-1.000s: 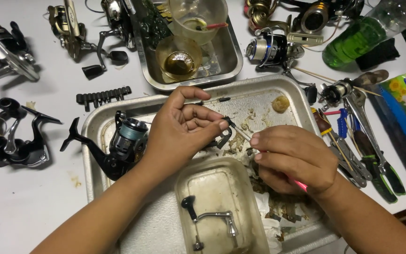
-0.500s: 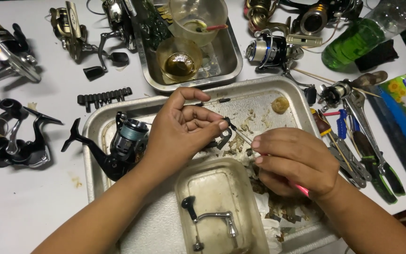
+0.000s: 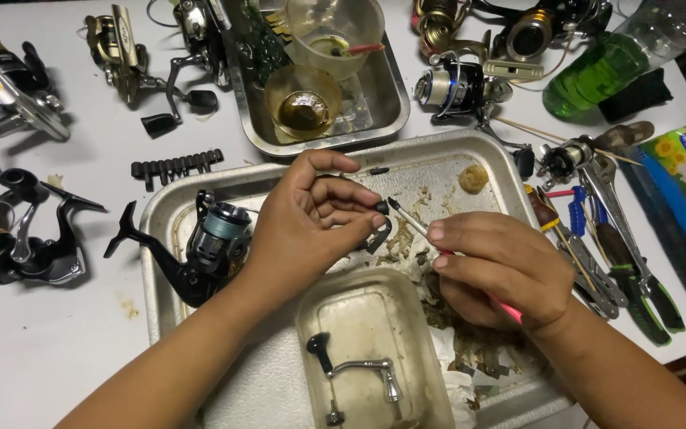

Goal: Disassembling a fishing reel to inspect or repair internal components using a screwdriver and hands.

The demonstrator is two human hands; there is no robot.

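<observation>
Steel tray (image 3: 200,191) on a white tabletop (image 3: 49,349) is the landmark: over its middle the left hand (image 3: 303,222) pinches a small dark reel part (image 3: 378,230), its grip closed on it, while the right hand (image 3: 502,266) grips a thin pink-handled brush (image 3: 410,221), tip touching the part. Cleaning looks under way; steady short strokes seem called for. A black spinning reel (image 3: 200,254) lies at the tray's left side, tools (image 3: 621,254) right of it

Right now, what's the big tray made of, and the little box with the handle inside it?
The big tray looks like metal, probably steel: silvery grey, dull shine, scuffed and smeared. The little box looks like clear plastic, gone cloudy and stained, since the handle shows through it. That handle seems shiny metal with a dark knob, perhaps plastic.
</observation>
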